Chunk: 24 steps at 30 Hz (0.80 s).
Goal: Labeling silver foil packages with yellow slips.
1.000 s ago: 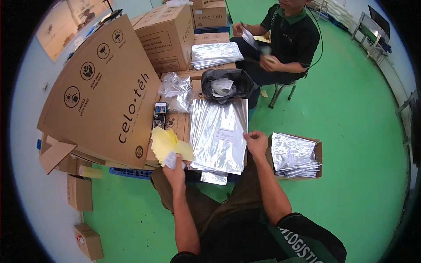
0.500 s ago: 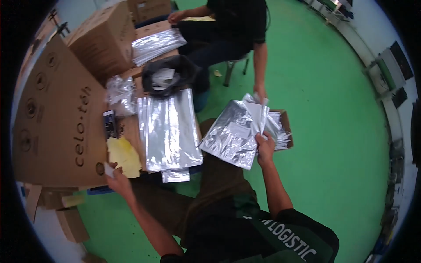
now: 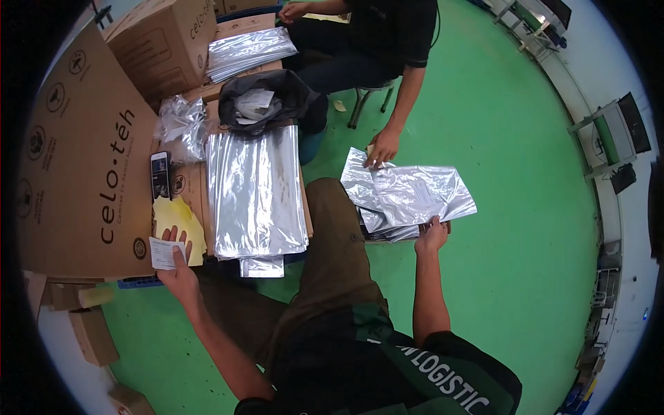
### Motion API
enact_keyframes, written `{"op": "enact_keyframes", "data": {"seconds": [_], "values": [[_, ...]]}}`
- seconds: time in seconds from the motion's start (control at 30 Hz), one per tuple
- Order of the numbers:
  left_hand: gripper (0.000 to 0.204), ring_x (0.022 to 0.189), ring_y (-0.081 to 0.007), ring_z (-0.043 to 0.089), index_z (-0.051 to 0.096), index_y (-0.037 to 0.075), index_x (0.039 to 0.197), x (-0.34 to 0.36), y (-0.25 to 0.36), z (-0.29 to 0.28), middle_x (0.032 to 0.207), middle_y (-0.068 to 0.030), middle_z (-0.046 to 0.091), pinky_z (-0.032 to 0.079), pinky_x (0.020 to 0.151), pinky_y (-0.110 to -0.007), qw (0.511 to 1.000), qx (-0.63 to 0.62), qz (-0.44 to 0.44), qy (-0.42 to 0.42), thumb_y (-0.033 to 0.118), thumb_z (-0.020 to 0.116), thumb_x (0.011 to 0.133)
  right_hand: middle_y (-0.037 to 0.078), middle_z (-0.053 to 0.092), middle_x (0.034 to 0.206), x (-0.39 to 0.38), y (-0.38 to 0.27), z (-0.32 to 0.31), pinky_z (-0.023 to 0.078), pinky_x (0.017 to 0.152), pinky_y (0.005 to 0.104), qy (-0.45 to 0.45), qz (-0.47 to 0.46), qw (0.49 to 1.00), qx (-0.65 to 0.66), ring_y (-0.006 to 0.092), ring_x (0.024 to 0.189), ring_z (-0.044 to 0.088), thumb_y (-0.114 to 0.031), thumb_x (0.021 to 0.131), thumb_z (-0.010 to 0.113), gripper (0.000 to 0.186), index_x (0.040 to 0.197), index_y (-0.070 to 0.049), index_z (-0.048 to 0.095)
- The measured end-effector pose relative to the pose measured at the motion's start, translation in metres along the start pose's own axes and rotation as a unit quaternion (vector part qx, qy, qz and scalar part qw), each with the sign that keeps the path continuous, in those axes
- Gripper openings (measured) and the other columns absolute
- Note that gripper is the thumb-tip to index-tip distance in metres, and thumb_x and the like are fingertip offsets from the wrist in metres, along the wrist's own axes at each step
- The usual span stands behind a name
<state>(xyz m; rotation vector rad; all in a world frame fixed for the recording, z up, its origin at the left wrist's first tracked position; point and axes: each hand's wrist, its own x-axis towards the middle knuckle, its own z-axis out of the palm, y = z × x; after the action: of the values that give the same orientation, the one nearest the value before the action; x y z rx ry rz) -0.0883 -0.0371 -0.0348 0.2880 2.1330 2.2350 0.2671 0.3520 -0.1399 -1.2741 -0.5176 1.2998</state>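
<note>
My left hand (image 3: 178, 275) holds a small white printed label (image 3: 167, 250) over yellow paper sheets (image 3: 183, 213), beside the large carton (image 3: 86, 159). My right hand (image 3: 431, 236) grips the lower edge of a crinkled silver foil pouch (image 3: 425, 190) above an open box of pouches (image 3: 387, 238), mostly hidden under it. A co-worker's hand (image 3: 384, 149) touches the pouches at their upper left. Between my hands, a tall pile of flat silver pouches (image 3: 256, 190) lies on cartons, next to a phone (image 3: 160, 174).
A black bag with papers (image 3: 266, 97), clear plastic bags (image 3: 181, 124) and more foil pouches (image 3: 250, 50) sit farther back among cartons (image 3: 159, 48). A seated co-worker (image 3: 366, 41) is at upper centre. My knee (image 3: 325, 207) is beside the pouch pile. Metal racks (image 3: 602, 135) line the right wall.
My right hand went right from the pile and now grips a pouch over the box. The co-worker's arm reached down to it. My left hand's label now rests flatter. The view shifted.
</note>
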Motion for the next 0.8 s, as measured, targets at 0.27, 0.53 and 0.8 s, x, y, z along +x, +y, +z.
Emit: {"op": "enact_keyframes", "data": {"seconds": [0.27,0.53,0.8], "values": [[0.036,0.100,-0.0305,0.065,0.045,-0.011,0.126,-0.010,0.010,0.004,0.115,-0.0229,0.061,0.059,0.078,-0.037,0.998,0.021,-0.018,0.050,0.001,0.051,0.094,0.005,0.053,0.090,0.013,0.009,-0.005,0.048,0.084,0.0402,0.009,0.071,0.996,0.059,0.0206,0.084,0.053,-0.013,0.095,0.052,0.008,0.096,-0.004,0.052],[0.035,0.087,-0.0277,0.069,0.049,-0.011,0.121,-0.013,0.013,0.019,0.107,-0.0208,0.065,0.060,0.065,-0.032,0.997,0.007,-0.033,0.063,0.002,0.060,0.090,0.009,0.055,0.090,0.043,0.041,-0.019,0.053,0.071,0.0396,0.029,0.092,0.995,0.038,0.0233,0.080,0.057,-0.019,0.093,0.059,0.020,0.102,-0.003,0.050],[0.024,0.069,-0.0222,0.068,0.055,-0.007,0.106,-0.050,0.050,0.054,0.085,-0.0124,0.065,0.056,0.051,-0.029,0.988,-0.099,-0.106,-0.048,-0.003,0.065,0.084,0.006,0.063,0.091,-0.050,0.063,-0.003,0.046,0.072,0.0276,-0.208,-0.047,0.907,-0.364,0.0150,0.080,0.058,-0.014,0.087,0.066,0.019,0.101,-0.003,0.060]]}}
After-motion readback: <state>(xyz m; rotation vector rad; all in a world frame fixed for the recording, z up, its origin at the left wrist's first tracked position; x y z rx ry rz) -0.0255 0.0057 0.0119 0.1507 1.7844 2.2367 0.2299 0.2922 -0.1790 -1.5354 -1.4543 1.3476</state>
